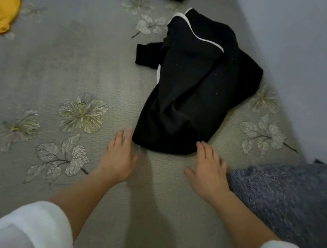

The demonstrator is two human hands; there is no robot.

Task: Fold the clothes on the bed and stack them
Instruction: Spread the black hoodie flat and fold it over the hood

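A black garment [187, 89] lies crumpled near the bed's [60, 64] right edge — flanked by both hands, left hand [117, 159] and right hand [207, 171], fingers spread flat.

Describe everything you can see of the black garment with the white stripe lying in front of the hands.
The black fabric garment lies crumpled and unfolded on the grey floral bedspread, close to the wall. It looks soft and matte. A curved white stripe crosses its far end, and a small flap sticks out to the left. The left hand and right hand, fingers straight, reach its near corners; whether they touch it is unclear.
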